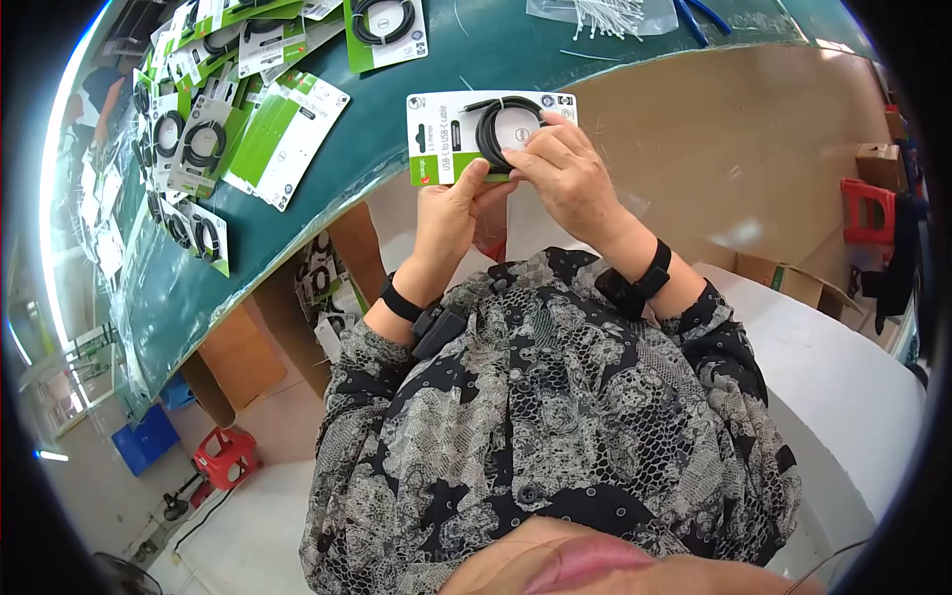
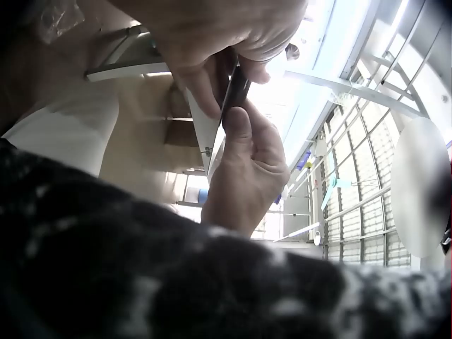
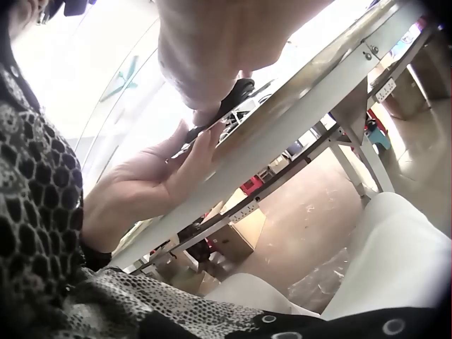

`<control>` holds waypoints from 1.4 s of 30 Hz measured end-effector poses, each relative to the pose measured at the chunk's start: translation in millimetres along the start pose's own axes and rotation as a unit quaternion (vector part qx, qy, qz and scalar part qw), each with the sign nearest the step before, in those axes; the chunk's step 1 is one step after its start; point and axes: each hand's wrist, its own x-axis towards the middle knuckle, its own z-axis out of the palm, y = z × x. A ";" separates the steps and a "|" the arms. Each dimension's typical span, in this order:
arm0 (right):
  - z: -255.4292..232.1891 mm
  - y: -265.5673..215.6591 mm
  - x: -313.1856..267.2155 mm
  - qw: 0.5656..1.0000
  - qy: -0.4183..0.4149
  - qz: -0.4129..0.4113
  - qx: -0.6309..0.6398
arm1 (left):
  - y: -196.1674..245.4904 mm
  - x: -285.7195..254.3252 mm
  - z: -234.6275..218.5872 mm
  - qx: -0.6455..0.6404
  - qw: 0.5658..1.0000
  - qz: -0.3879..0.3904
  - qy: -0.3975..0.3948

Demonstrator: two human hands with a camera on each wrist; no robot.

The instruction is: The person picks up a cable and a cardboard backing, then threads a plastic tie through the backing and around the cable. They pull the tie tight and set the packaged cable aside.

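Note:
Over the table's front edge, a white and green cable card (image 1: 428, 149) lies face up in the hands, printed "USB-C to USB-C cable". A coiled black cable (image 1: 487, 137) is on its front, tied near the top. My left hand (image 1: 448, 216) grips the card's lower edge, thumb on the front and fingers behind. Curled over the coil's right side, my right hand (image 1: 570, 177) pinches the cable and hides part of it. The left wrist view shows the card (image 2: 217, 145) edge-on between both hands. In the right wrist view, the dark coil (image 3: 236, 97) sits under the right hand's fingers.
Many packed cable cards (image 1: 203, 144) are heaped on the green table (image 1: 288, 233) at the left, beside a stack of cards (image 1: 288, 139). A bag of white ties (image 1: 607, 16) lies at the back. Red stools (image 1: 228, 456) and cardboard boxes (image 1: 793, 283) stand around on the floor.

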 end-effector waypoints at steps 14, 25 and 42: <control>-55.7 142.1 51.4 0.982 0.126 0.136 -0.045 | 25.2 -2.3 -2.4 -0.015 0.996 0.080 0.023; -34.2 167.7 96.7 0.973 0.049 0.131 -0.183 | 42.2 3.9 2.6 -0.048 0.995 0.044 0.080; -32.4 -0.5 73.3 0.994 0.105 0.009 -0.005 | 57.1 39.7 25.0 -0.442 0.891 -0.106 0.004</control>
